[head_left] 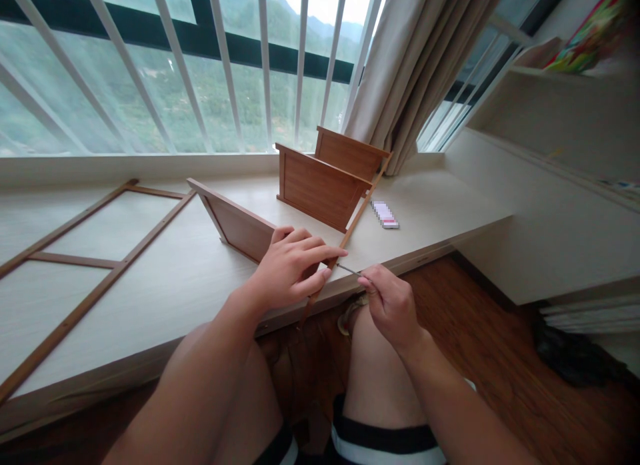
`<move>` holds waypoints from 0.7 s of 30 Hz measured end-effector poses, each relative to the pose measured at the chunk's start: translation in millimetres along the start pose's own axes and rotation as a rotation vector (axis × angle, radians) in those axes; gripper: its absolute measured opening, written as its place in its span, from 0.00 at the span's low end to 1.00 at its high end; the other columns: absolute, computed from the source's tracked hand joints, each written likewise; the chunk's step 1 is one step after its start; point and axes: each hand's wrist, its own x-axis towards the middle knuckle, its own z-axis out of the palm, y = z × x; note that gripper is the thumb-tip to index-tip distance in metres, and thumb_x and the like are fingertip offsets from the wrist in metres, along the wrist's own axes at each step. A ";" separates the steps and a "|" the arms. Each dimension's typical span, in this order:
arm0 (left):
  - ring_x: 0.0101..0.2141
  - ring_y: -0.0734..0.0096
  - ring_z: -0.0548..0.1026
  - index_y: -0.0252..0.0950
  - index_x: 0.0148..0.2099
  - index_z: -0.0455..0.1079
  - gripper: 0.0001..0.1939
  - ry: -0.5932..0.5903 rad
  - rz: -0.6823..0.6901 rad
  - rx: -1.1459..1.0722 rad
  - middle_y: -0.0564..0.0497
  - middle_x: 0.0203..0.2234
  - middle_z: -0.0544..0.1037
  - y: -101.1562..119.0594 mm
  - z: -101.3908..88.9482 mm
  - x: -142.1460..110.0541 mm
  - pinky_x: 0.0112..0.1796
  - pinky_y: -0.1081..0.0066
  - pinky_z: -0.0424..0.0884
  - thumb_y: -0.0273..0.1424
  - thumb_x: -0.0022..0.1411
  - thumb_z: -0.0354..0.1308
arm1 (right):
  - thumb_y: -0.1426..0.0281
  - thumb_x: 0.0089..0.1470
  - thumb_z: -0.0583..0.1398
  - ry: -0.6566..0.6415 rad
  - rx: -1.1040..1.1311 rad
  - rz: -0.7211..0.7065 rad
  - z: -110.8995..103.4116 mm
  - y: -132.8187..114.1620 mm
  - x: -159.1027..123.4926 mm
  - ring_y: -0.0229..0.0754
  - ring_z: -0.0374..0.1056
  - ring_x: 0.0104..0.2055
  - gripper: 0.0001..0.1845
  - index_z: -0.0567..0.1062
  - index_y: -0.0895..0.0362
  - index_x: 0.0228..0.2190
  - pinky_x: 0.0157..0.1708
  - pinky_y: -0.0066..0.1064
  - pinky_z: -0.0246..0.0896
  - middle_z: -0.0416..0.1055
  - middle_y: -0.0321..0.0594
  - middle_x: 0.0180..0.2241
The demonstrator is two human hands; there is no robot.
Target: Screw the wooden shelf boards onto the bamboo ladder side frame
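My left hand (295, 262) is closed around the near end of a brown wooden rail (356, 215), thumb and forefinger on either side of it. Pinched in my right hand (393, 302) is a thin metal hex key (349, 270), its tip meeting the rail beside my left fingertips. Its other end is hidden in my fingers. Two upright wooden panels, a nearer panel (317, 188) and a farther panel (350, 153), stand along the rail. A third panel (235, 220) leans under my left hand, which hides its right end.
A ladder-like wooden frame (93, 295) lies on the pale window ledge (165, 312) at left. Beyond the rail rests a phone (385, 214). White bars (265, 65) and a curtain (415, 58) line the window. My knees are below the ledge's front edge; a black bag (575, 352) sits at right.
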 end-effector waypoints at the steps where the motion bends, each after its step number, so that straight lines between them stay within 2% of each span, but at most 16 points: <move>1: 0.42 0.61 0.66 0.46 0.58 0.69 0.21 -0.001 0.001 -0.001 0.50 0.40 0.77 -0.1 0.0 0.1 0.48 0.58 0.51 0.39 0.67 0.46 | 0.68 0.64 0.52 0.005 0.031 0.024 0.6 -1.5 0.1 0.41 0.63 0.31 0.11 0.70 0.55 0.30 0.34 0.32 0.55 0.67 0.40 0.28; 4: 0.42 0.61 0.66 0.47 0.58 0.69 0.21 -0.001 0.000 0.000 0.50 0.40 0.77 -0.2 0.2 0.1 0.49 0.58 0.51 0.39 0.67 0.46 | 0.65 0.64 0.52 0.027 0.210 0.188 5.7 -9.5 0.0 0.38 0.60 0.27 0.16 0.68 0.55 0.24 0.30 0.31 0.53 0.64 0.37 0.23; 7: 0.42 0.61 0.66 0.47 0.58 0.69 0.21 0.003 0.000 -0.002 0.50 0.39 0.77 0.0 0.2 -0.2 0.49 0.58 0.50 0.39 0.67 0.46 | 0.61 0.63 0.53 0.042 0.632 0.482 12.9 -20.1 1.4 0.35 0.55 0.19 0.22 0.65 0.55 0.19 0.22 0.29 0.47 0.61 0.34 0.16; 10: 0.42 0.61 0.66 0.47 0.58 0.69 0.21 0.002 -0.001 -0.005 0.50 0.39 0.77 0.4 -0.2 -0.5 0.49 0.58 0.51 0.39 0.67 0.46 | 0.59 0.60 0.54 -0.002 1.102 0.759 14.9 -28.1 6.5 0.33 0.48 0.13 0.23 0.61 0.55 0.17 0.16 0.27 0.39 0.57 0.31 0.11; 13: 0.42 0.61 0.66 0.47 0.58 0.69 0.21 0.000 -0.001 -0.004 0.50 0.39 0.77 0.5 -0.3 -0.6 0.49 0.58 0.51 0.39 0.67 0.46 | 0.61 0.57 0.55 -0.085 1.359 0.930 9.4 -32.6 12.3 0.32 0.44 0.12 0.22 0.59 0.54 0.15 0.14 0.26 0.36 0.54 0.30 0.08; 17: 0.42 0.61 0.66 0.47 0.58 0.69 0.20 0.001 0.001 -0.003 0.50 0.39 0.77 0.3 0.2 -0.7 0.49 0.58 0.50 0.38 0.67 0.46 | 0.63 0.57 0.56 -0.081 1.398 0.987 0.0 -37.9 14.4 0.31 0.43 0.12 0.21 0.59 0.55 0.15 0.14 0.26 0.34 0.54 0.30 0.08; 21: 0.43 0.62 0.66 0.47 0.58 0.69 0.20 0.009 0.004 0.000 0.51 0.39 0.77 0.2 0.4 -0.8 0.49 0.58 0.50 0.38 0.67 0.46 | 0.61 0.58 0.56 0.032 1.208 0.873 -2.1 -40.2 10.7 0.31 0.46 0.13 0.22 0.60 0.55 0.17 0.15 0.26 0.36 0.56 0.31 0.10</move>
